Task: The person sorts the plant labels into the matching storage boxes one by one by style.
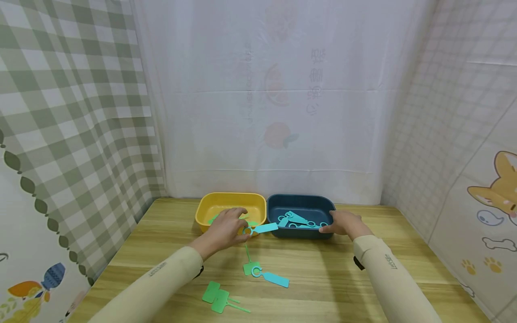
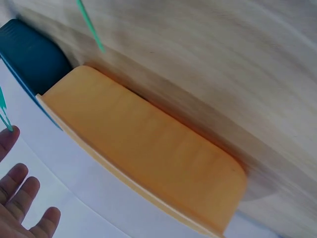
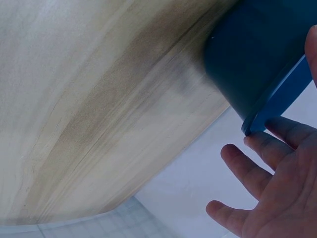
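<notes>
My left hand [image 1: 226,228] is over the front of a yellow bin [image 1: 232,196], pinching a light-blue loop tag [image 1: 265,228] at its ring end. The flat end of this tag points right, overlapping the front rim of a dark blue bin [image 1: 300,234] in the head view. In the left wrist view, a fingertip meets the tag's thin loop at the left edge. My right hand [image 1: 345,223] holds the blue bin at its right front corner, fingers at the rim and thumb by the front wall. Several light-blue tags [image 1: 296,218] lie inside that bin; green tags [image 1: 252,223] show in the yellow one.
On the wooden table [image 1: 323,287], another light-blue tag [image 1: 276,279] lies beside a green tag [image 1: 251,268]. Two more green tags [image 1: 220,300] overlap nearer the front. A white curtain [image 1: 226,148] hangs behind the bins, with a checked cloth [image 1: 121,134] at the left.
</notes>
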The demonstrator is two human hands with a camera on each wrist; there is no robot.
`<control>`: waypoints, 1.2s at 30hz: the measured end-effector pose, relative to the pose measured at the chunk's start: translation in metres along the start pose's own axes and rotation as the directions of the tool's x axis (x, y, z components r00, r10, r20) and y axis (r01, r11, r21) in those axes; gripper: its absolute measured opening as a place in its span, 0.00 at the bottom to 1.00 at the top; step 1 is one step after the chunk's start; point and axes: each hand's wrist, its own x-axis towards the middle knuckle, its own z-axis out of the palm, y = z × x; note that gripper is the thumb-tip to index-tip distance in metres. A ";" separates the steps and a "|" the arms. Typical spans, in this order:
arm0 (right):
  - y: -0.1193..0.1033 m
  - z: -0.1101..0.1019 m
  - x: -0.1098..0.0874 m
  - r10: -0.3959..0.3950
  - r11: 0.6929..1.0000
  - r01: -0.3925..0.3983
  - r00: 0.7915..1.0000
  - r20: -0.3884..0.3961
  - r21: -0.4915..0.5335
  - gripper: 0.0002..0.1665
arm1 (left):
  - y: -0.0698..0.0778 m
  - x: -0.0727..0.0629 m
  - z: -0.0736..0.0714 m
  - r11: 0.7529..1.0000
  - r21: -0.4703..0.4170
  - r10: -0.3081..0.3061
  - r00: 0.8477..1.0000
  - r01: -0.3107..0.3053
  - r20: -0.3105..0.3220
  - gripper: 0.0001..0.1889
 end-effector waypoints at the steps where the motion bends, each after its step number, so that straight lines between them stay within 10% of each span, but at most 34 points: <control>1: 0.000 0.000 0.000 -0.001 1.000 0.001 1.000 0.000 -0.001 0.57 | 0.001 0.003 0.000 1.000 0.003 -0.014 1.000 0.014 0.005 0.13; 36: -0.001 0.001 -0.001 0.006 1.000 -0.006 1.000 -0.010 0.003 0.56 | 0.036 0.084 0.020 0.957 0.223 -0.213 0.969 0.182 0.122 0.21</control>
